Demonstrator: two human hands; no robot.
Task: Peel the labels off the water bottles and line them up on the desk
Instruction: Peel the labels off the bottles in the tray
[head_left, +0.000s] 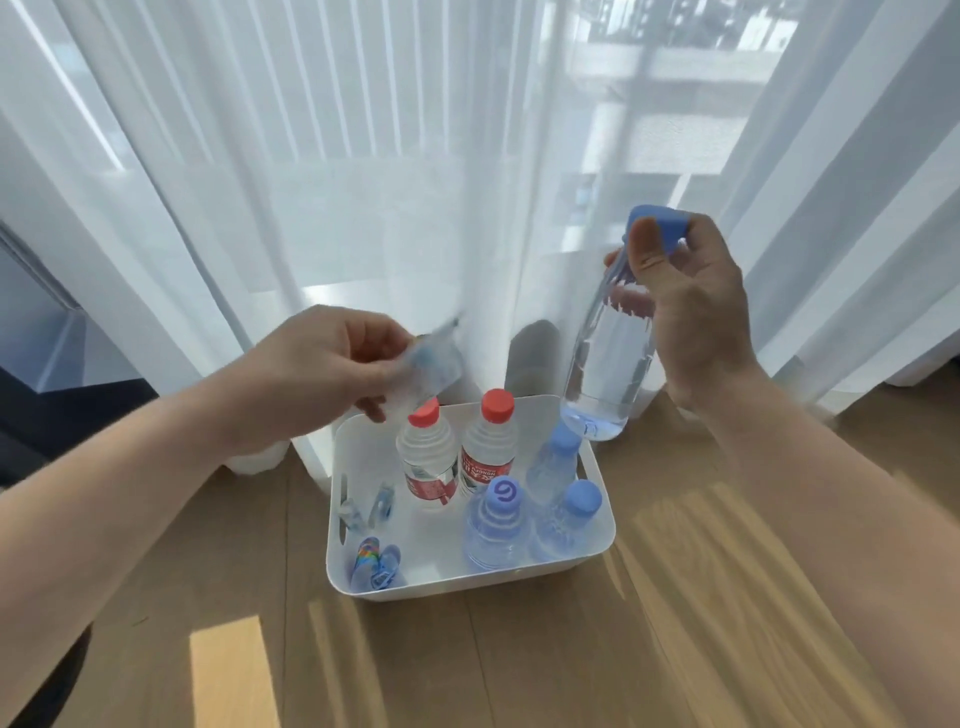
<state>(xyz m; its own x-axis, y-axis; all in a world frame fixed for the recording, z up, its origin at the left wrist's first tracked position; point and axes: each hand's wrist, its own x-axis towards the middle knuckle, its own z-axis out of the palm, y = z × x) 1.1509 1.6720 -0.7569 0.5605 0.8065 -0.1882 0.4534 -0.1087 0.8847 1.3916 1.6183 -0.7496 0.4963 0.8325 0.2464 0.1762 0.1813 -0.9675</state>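
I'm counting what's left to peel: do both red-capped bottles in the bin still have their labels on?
Yes, both red-capped bottles standing in the white bin show red labels around their bodies.

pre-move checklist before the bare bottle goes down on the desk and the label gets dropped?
1. Bare blue-capped bottle label-free: ok, body is clear.
2. Right hand grip on it: ok, held near the cap, bottle hangs tilted over the white bin.
3. Peeled label secured in left hand: ok, pinched, blurred.
4. Cap closed: cannot tell, fingers cover it.
5. Desk space right of bin: ok, bare wood.
6. Bin bottles done: not ok, both red-capped bottles keep their red labels.
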